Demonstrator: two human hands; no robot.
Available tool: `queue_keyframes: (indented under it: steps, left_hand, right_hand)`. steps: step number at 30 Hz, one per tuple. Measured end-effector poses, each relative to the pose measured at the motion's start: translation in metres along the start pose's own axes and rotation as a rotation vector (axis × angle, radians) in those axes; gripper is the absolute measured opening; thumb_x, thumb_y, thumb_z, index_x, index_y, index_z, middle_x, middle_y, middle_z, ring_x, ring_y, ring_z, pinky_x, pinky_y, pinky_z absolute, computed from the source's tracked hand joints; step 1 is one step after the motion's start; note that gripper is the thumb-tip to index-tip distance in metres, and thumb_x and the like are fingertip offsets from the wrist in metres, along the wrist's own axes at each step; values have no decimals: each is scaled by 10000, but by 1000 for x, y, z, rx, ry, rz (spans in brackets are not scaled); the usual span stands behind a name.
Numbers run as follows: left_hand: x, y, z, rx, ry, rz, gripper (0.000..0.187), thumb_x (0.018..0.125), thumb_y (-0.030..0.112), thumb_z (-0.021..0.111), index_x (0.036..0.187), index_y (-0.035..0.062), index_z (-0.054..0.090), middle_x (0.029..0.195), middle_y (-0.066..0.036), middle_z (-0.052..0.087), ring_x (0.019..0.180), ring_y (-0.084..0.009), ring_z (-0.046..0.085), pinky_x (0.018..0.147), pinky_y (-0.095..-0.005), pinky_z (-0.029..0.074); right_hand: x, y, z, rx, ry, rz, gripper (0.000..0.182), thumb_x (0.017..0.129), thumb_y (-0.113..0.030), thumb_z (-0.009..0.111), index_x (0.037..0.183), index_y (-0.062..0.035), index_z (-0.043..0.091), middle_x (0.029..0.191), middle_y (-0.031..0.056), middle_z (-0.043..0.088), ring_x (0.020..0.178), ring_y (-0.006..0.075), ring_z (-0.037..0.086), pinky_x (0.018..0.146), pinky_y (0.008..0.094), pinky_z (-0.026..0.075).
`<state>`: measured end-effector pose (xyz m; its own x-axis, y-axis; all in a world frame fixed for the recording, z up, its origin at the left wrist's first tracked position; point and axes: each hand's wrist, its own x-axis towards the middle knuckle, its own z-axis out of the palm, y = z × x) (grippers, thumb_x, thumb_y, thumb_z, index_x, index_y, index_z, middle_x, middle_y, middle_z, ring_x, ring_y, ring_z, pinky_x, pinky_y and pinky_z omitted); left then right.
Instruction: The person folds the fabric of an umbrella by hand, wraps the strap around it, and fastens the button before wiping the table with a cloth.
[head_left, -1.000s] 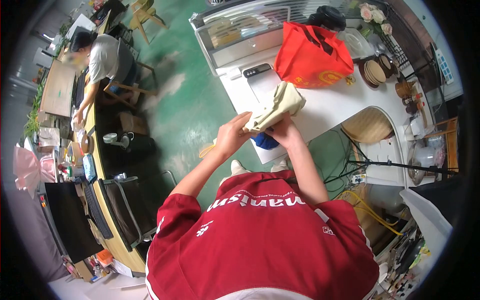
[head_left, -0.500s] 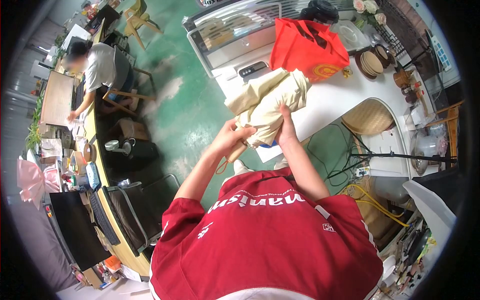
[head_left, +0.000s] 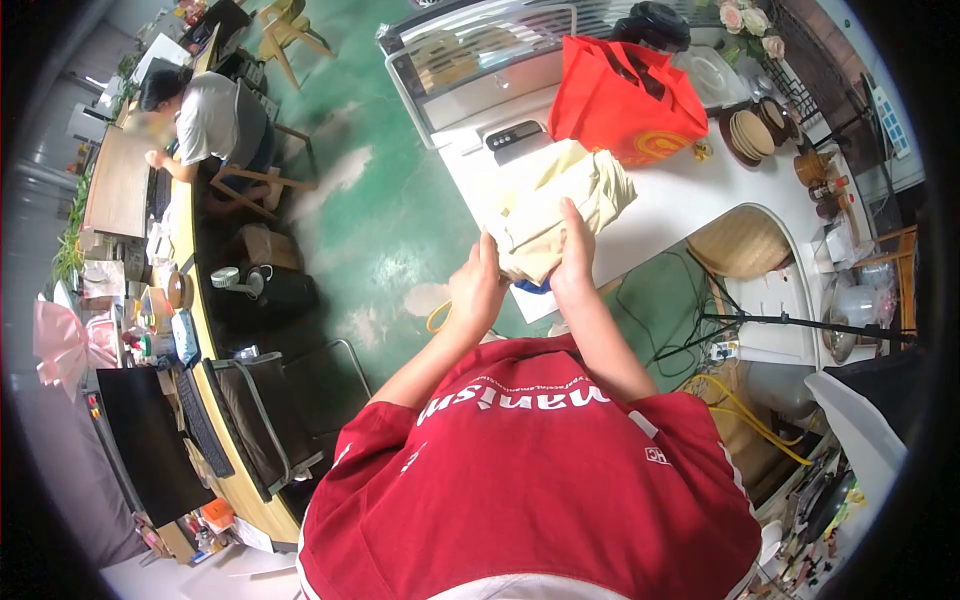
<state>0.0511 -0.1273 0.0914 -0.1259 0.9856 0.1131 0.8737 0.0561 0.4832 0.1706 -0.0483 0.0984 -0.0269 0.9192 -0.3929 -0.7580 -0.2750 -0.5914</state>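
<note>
A loosely gathered cream-coloured folding umbrella (head_left: 545, 205) is held in front of me, above the near end of the white table (head_left: 655, 215). My left hand (head_left: 474, 285) is closed around its lower left side, and an orange wrist loop (head_left: 437, 317) hangs beside that wrist. The umbrella's handle is hidden by the left hand. My right hand (head_left: 574, 262) grips the lower right side, with the thumb laid along the fabric. Something blue (head_left: 533, 287) shows just under the umbrella, between my hands.
On the table are a red bag (head_left: 625, 105), a black device (head_left: 515, 140) and round wooden coasters (head_left: 752, 135). A black tripod leg (head_left: 770, 318) and cables lie to the right. At left, a person (head_left: 208, 120) sits at a long desk; an office chair (head_left: 265, 420) is nearer.
My left hand has turned and moved up along the umbrella, covering the handle that showed before. The umbrella has shifted slightly right. The seated person's hand has lifted.
</note>
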Motion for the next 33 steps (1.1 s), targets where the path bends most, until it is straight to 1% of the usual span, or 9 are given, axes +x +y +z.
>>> queue_keyframes:
  steps: [2, 7, 15, 17, 25, 27, 28, 29, 33]
  left_hand:
    - [6, -5, 6, -16, 70, 24, 689, 645, 113, 692, 1224, 22, 329, 901, -168, 553, 693, -329, 589, 537, -389, 475]
    - [16, -11, -25, -268, -234, 72, 497, 653, 135, 705, 1054, 20, 435, 804, -186, 606, 762, -318, 607, 578, -394, 481]
    - [19, 8, -32, -720, -190, 328, 462, 693, 58, 634, 1112, -27, 460, 712, -124, 612, 567, -197, 604, 534, -312, 473]
    - [25, 21, -57, -881, -743, -207, 328, 718, 57, 609, 1014, -24, 492, 645, -62, 542, 480, -127, 505, 443, -271, 420]
    - [18, -8, -21, -1564, -1287, -334, 285, 763, 70, 612, 980, -22, 451, 606, -20, 413, 448, -86, 393, 382, -226, 323]
    - [17, -3, -19, -1597, -1330, -208, 306, 748, 165, 677, 906, 6, 470, 657, -25, 435, 549, -98, 438, 473, -246, 379]
    - [26, -12, -14, -1498, -1372, -6, 513, 696, 218, 739, 1054, -17, 456, 880, -98, 521, 825, -183, 534, 691, -297, 455]
    - [35, -25, -17, -1496, -1374, -5, 513, 696, 218, 739, 1054, -17, 456, 880, -98, 521, 825, -183, 534, 691, -297, 455]
    - [66, -63, -31, -1065, -947, 45, 990, 601, 268, 795, 1338, -10, 196, 1318, -200, 333, 1268, -316, 268, 1037, -411, 234]
  right_hand:
    - [1, -2, 0, -35, 8, -16, 537, 795, -300, 621, 1191, 1, 419, 1107, 102, 521, 1009, 205, 525, 869, 340, 431]
    - [-1, -13, -14, -24, -258, 125, 676, 750, -339, 658, 1257, -25, 340, 1183, 110, 463, 1082, 232, 467, 917, 375, 392]
    - [-5, -37, -20, -165, -412, 95, 860, 635, -457, 708, 1263, -18, 318, 1218, 121, 437, 1139, 241, 424, 950, 375, 361]
    - [-5, -45, -12, -153, -505, 84, 863, 629, -456, 710, 1257, -7, 323, 1210, 131, 447, 1131, 246, 437, 949, 375, 369]
    - [-2, -40, -23, -189, -495, 112, 799, 613, -394, 719, 1215, 8, 381, 1113, 132, 518, 1025, 244, 525, 918, 361, 421]
    - [-7, -46, -14, -189, -511, 139, 802, 606, -365, 722, 1227, 0, 369, 1097, 117, 522, 1019, 236, 525, 907, 350, 427]
    - [-12, -50, -7, -176, -503, 142, 801, 600, -344, 730, 1226, -2, 364, 1087, 114, 513, 1006, 228, 525, 883, 342, 437]
    - [-16, -50, -2, -162, -495, 146, 802, 595, -323, 738, 1225, -3, 360, 1078, 110, 505, 993, 221, 524, 860, 334, 447]
    - [-20, -42, 8, -179, -453, -7, 665, 654, -209, 701, 1204, -20, 379, 1050, 91, 504, 963, 191, 524, 844, 314, 449]
